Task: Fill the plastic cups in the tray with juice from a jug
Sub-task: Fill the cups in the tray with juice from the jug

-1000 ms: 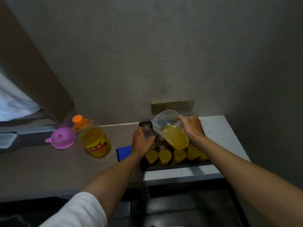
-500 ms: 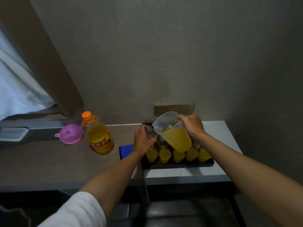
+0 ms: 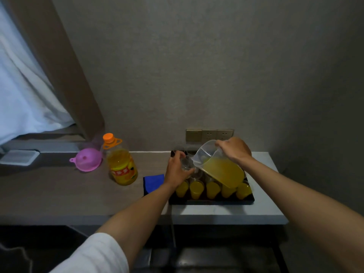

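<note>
Hands (image 3: 233,150) tilt jug (image 3: 220,168) over grey counter (image 3: 59,190).

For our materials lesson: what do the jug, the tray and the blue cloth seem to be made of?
Jug: clear, slightly frosted plastic; the juice shows through its wall.
Tray: black and smooth, probably plastic, though the dim light leaves it open.
Blue cloth: soft matte fabric, folded flat, perhaps microfibre.

Dim room, and the only brightness is cool daylight through the white curtain (image 3: 25,91) at upper left. The wall (image 3: 216,66) sits grey and grainy, darkening toward the right corner. Under the counter (image 3: 59,194) it's near black. Wide-angle stretch bends the edges; detail is soft.
</note>
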Demonstrator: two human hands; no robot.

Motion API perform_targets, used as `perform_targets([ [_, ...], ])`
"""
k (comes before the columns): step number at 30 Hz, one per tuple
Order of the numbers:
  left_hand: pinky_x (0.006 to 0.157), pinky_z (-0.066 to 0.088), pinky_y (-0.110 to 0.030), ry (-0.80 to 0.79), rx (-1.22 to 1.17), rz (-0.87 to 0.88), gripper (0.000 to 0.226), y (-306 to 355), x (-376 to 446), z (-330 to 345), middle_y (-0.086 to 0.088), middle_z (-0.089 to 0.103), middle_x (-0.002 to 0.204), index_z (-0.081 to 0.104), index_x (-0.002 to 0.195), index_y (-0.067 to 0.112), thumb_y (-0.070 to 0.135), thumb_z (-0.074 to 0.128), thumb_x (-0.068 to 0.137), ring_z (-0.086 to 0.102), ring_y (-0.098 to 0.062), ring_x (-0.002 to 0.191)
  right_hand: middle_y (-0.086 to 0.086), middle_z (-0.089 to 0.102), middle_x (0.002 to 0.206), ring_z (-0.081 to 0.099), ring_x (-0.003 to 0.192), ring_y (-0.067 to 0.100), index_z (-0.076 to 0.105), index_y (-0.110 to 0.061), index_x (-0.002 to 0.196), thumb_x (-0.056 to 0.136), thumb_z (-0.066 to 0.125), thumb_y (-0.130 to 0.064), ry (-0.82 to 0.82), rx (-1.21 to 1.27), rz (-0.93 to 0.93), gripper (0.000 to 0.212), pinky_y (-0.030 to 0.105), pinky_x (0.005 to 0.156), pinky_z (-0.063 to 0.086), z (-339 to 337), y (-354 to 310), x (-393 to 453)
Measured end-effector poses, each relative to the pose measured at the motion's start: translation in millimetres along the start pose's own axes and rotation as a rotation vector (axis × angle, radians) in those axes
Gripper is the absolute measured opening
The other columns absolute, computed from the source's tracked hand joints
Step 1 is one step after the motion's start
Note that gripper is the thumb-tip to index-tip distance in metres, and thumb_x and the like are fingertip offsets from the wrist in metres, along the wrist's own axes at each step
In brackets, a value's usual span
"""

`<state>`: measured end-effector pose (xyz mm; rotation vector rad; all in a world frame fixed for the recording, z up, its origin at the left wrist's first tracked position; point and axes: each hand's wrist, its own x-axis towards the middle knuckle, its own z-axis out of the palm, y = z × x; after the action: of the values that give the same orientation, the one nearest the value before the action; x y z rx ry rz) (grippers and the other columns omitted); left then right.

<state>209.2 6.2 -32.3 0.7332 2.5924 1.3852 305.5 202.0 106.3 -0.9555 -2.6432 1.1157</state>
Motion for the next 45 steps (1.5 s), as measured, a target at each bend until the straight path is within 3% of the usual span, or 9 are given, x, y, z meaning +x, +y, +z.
perform_targets([
  [3,0.089,0.057,-0.038,0.002,0.002,0.01,0.065,4,-3,3,0.009,0.056,0.114,0.045,0.113,0.038,0.048,0.09,0.066,0.056,-0.012,0.107,0.0,0.056,0.058,0.052,0.058,0.02,0.057,-0.019,0.058,0.092,0.061,-0.049,-0.006,-0.054,-0.021,0.046,0.034,0.063,0.041,-2,-2,0],
  [10,0.085,0.059,-0.032,-0.02,0.0,0.022,0.063,8,-10,2,0.01,0.057,0.115,0.045,0.114,0.037,0.046,0.088,0.07,0.058,-0.007,0.103,-0.002,0.055,0.058,0.053,0.058,0.018,0.055,-0.022,0.055,0.091,0.06,-0.052,0.0,-0.161,-0.069,0.048,0.033,0.062,0.044,-4,-2,-4],
  [14,0.083,0.056,-0.024,-0.023,-0.02,0.013,0.062,11,-12,0,0.012,0.058,0.114,0.046,0.115,0.034,0.041,0.09,0.072,0.06,-0.005,0.102,-0.003,0.05,0.054,0.046,0.052,0.016,0.052,-0.022,0.053,0.092,0.06,-0.048,-0.005,-0.192,-0.08,0.048,0.03,0.057,0.038,-6,-3,-5],
  [29,0.09,0.057,-0.029,-0.062,-0.096,0.005,0.06,7,-11,4,0.011,0.06,0.116,0.047,0.112,0.035,0.036,0.09,0.071,0.06,-0.006,0.107,-0.006,0.045,0.047,0.042,0.046,0.015,0.05,-0.019,0.051,0.091,0.061,-0.044,-0.008,-0.265,-0.131,0.049,0.028,0.055,0.035,-5,-9,-2],
  [45,0.084,0.053,-0.023,-0.074,-0.122,-0.004,0.059,11,-13,0,0.012,0.057,0.113,0.049,0.113,0.029,0.035,0.09,0.071,0.058,-0.006,0.105,-0.005,0.05,0.049,0.048,0.048,0.016,0.056,-0.019,0.052,0.091,0.058,-0.05,-0.005,-0.327,-0.169,0.049,0.027,0.056,0.039,3,-12,2],
])
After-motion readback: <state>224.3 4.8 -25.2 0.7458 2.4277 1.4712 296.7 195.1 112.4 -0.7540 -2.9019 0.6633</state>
